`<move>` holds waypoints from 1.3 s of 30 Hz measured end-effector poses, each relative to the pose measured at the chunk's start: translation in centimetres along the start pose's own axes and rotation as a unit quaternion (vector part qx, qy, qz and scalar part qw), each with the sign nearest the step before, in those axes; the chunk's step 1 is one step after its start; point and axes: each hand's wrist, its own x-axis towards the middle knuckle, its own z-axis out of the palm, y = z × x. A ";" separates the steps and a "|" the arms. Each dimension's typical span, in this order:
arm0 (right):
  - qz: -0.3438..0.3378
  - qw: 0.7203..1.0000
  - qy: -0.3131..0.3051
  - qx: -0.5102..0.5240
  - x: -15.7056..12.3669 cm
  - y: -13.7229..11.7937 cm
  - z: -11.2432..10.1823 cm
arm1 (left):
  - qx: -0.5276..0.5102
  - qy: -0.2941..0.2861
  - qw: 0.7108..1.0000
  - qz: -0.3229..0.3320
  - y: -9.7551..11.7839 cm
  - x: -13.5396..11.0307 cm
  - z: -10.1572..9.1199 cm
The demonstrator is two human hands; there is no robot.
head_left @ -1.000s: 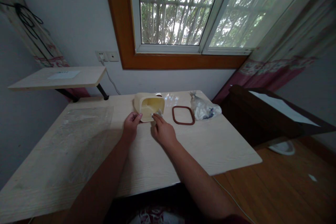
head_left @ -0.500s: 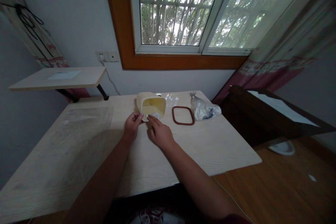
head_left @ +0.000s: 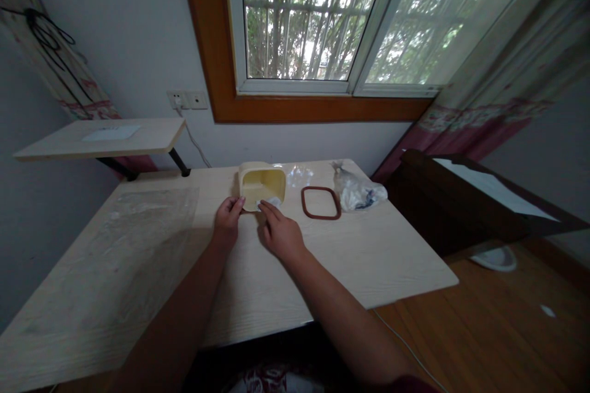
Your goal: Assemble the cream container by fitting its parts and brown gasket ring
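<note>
A pale yellow plastic container point(head_left: 260, 183) lies tipped on its side on the light wooden table point(head_left: 378, 258), its opening turned to me. My left hand point(head_left: 227, 220) grips its near left rim with curled fingers. My right hand point(head_left: 279, 234) presses a small white wad point(head_left: 270, 202) against the inside of the container's near edge with its fingertips. To the right of the container lies a brown rectangular sealing ring point(head_left: 321, 202).
A knotted clear plastic bag point(head_left: 357, 192) with white and blue contents rests right of the ring. A clear plastic sheet point(head_left: 138, 227) covers the table's left part. A small raised shelf point(head_left: 106, 136) stands at the back left. A dark wooden cabinet point(head_left: 465, 202) stands to the right.
My right hand with the white wad has slid left along the container's near edge. The container has shifted slightly left and turned a little. My left hand stays on the rim.
</note>
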 end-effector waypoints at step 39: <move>-0.055 0.995 -0.011 0.079 0.3 0.0 0.7 | 0.048 -0.023 0.999 0.010 1.4 -0.8 0.9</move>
